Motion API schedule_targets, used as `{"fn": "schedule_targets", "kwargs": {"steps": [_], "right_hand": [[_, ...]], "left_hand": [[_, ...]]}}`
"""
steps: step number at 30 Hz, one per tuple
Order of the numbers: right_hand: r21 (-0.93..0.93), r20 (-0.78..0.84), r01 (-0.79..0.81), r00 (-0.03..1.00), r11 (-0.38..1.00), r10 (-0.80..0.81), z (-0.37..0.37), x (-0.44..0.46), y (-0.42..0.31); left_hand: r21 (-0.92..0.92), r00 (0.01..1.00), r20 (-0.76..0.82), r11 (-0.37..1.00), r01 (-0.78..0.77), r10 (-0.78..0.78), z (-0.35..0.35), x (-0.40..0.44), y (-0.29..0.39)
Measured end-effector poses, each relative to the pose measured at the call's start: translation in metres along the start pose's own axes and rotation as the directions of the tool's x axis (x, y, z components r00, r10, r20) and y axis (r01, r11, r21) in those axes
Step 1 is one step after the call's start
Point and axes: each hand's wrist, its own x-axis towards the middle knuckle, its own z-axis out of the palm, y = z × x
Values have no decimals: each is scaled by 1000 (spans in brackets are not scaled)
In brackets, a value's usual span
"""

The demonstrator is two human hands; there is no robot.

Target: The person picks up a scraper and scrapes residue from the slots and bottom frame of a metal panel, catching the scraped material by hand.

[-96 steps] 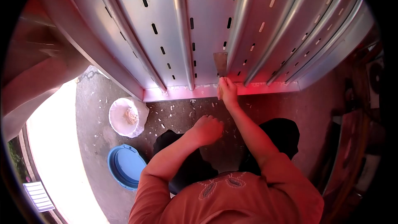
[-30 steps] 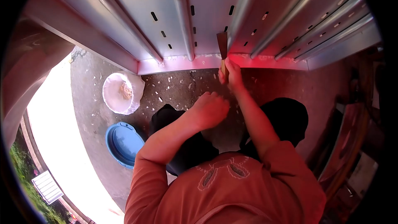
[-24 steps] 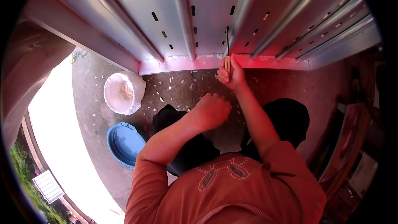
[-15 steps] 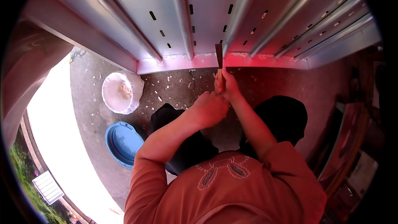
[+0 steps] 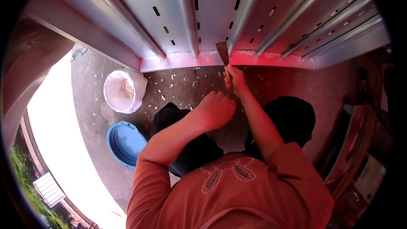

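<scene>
In the head view, I am gripping a flat metal-bladed scraper with a light wooden handle in my right hand, fingers wrapping around the handle. The blade is pointing away from me and leaning leftward, lying over the narrow bottom ledge of a large grey ribbed metal panel with slotted holes; I cannot tell whether it is touching the metal. Reddish light is falling along the ledge to the right of the blade. My left hand is curling into a closed fist just beside the right one, nearer my body, and I cannot tell whether it is holding anything. Both hands are hanging above a grey concrete floor speckled with pale flakes. To my left, a round bin lined with white plastic is holding pale scraps, and an oval blue plastic basin is sitting near it.
</scene>
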Motion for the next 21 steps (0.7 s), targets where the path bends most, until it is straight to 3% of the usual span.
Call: {"fn": "schedule_targets", "kwargs": {"steps": [1, 4, 7, 13, 19, 21], "right_hand": [[-3, -22, 2, 1000, 1000, -2, -1, 1, 0], [-283, -122, 119, 980, 952, -158, -2, 3, 2], [-338, -82, 297, 936, 893, -342, -3, 2, 4], [-13, 60, 407, 912, 913, -406, 14, -3, -36], [52, 129, 184, 973, 981, -190, 17, -13, -43], [54, 141, 237, 960, 970, -242, 21, -15, -49]], "left_hand": [[0, 1000, 2, 1000, -3, 3, 1, 1, 0], [7, 1000, 4, 1000, -5, 5, 0, 2, 0], [0, 1000, -15, 1000, -6, 6, 0, 1, 0], [0, 1000, 0, 1000, -6, 6, 0, 2, 2], [-1, 1000, -12, 1000, -1, 1, -1, 1, 1], [2, 1000, -17, 1000, -2, 3, 0, 1, 1]]}}
